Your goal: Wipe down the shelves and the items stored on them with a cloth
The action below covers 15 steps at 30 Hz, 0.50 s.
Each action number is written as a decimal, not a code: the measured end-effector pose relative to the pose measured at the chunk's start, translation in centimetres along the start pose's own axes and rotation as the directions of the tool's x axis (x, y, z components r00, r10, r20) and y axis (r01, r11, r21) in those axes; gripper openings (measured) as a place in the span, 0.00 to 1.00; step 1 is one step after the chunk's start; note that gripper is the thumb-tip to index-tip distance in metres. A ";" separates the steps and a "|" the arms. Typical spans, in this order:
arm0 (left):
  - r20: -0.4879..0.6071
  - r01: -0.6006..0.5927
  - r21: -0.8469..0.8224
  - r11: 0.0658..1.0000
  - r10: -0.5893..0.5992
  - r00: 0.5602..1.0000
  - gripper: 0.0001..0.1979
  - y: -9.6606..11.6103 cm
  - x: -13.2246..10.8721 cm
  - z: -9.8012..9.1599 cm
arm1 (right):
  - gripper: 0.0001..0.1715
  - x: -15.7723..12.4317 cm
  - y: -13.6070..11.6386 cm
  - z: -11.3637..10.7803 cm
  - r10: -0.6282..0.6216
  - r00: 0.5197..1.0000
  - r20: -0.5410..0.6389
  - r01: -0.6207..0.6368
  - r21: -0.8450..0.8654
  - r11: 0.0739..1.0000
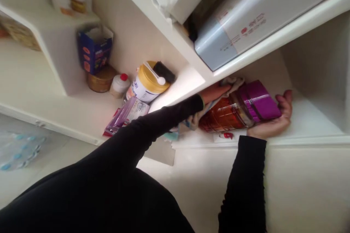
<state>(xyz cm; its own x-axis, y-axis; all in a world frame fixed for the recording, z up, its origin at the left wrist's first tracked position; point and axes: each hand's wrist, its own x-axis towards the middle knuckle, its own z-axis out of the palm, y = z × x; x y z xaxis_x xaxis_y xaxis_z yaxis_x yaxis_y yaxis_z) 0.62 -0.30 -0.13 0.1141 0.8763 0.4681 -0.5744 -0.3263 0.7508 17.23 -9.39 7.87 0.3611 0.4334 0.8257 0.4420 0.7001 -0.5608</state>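
Note:
A large jar [218,117] with a purple lid [258,100] and reddish-brown contents leans over in the lower shelf compartment. My right hand [276,120] cups the lid from the right and below, its fingers curled around the edge. On the jar's other side, my left hand [217,93] presses a light, striped cloth [233,83] against it. Part of that cloth hangs down along the jar's left side. The left fingers are partly hidden by the cloth. A small white item with a red figure [226,135] lies on the shelf below the jar.
Left of the divider [164,32] stand a gold-lidded tin [146,91] with a white scoop, a red-capped bottle [120,84], a blue box [95,51] and purple packs [121,118]. A silver box [246,22] sits on the shelf above.

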 end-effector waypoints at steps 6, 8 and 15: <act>0.046 -0.067 0.019 0.998 0.066 0.997 0.12 -0.5 -0.7 0.3 | 0.27 0.1 1.3 -0.9 -0.088 0.996 0.034 0.088 -0.007 0.996; 0.038 -0.084 0.038 0.996 0.082 0.996 0.10 -0.3 -0.5 0.4 | 0.28 0.2 1.5 -0.8 -0.107 0.994 0.029 0.107 -0.017 0.994; -0.017 0.069 -0.117 0.991 -0.072 0.997 0.09 1.6 -0.2 0.9 | 0.30 0.3 1.8 -1.0 -0.126 0.981 0.145 0.150 -0.171 0.974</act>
<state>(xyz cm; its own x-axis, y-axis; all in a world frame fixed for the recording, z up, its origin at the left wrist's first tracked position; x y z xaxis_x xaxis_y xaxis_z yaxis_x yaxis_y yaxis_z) 0.36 -1.31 1.40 0.1415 0.9032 0.4051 -0.6561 -0.2209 0.7216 18.93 -8.62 7.02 0.1794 0.4194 0.8899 0.6253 0.6497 -0.4323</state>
